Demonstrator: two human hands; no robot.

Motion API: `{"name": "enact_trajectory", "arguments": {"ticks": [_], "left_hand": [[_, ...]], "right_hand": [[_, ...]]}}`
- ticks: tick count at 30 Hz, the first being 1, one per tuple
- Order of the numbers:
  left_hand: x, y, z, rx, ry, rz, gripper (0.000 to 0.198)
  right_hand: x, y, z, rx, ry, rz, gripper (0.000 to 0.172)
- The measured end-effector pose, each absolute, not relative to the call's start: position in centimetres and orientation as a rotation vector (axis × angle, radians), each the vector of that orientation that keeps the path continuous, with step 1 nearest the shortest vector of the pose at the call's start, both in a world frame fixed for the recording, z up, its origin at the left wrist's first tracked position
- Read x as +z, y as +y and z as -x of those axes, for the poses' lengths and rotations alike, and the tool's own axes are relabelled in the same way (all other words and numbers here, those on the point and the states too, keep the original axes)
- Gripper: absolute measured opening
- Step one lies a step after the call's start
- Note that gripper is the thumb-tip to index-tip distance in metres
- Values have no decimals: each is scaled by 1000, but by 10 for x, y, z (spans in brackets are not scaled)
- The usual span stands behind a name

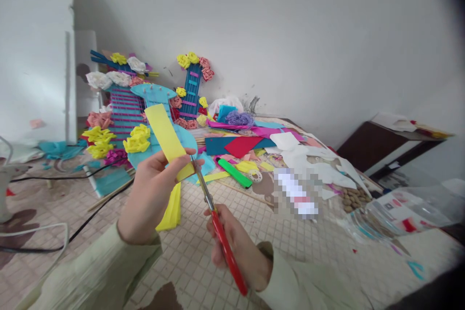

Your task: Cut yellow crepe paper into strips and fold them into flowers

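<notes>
My left hand (148, 198) is closed on a long yellow paper strip (164, 135), pinching it near its middle; the strip stands up above my fingers and hangs folded below them. In my right hand (238, 244) I grip red-handled scissors (225, 247). Their metal blades (201, 181) point up and left and meet the strip's right edge beside my left thumb. Both hands are held above a tiled floor.
Paper craft pieces with yellow, white and pink paper flowers (136, 138) stand against the wall behind. Coloured paper sheets (241, 145), a green marker (235, 173) and white scraps (308, 160) litter the floor. Black cables (90, 218) run at left. A clear plastic container (392, 213) lies at right.
</notes>
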State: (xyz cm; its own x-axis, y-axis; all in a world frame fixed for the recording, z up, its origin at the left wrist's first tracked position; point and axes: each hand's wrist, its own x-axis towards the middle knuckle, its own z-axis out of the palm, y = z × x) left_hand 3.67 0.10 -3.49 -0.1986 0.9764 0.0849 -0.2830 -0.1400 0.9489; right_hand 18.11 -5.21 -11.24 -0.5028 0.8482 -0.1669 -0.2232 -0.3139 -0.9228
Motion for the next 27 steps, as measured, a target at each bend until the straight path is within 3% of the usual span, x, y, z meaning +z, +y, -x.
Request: {"name": "enact_trajectory", "arguments": {"ticks": [5,17,27], "left_hand": [[-36,1,-36,1554,1042,-973,18],[-37,2,-39,1574,1036,-943,13],[-37,3,-38,1625,982,-939,6]], "right_hand": [[-109,-48,-178,2055,-846,804,39],[-112,-49,-180,1978,-998,770,46],[-113,-48,-183,1958,-1039,841,35]]}}
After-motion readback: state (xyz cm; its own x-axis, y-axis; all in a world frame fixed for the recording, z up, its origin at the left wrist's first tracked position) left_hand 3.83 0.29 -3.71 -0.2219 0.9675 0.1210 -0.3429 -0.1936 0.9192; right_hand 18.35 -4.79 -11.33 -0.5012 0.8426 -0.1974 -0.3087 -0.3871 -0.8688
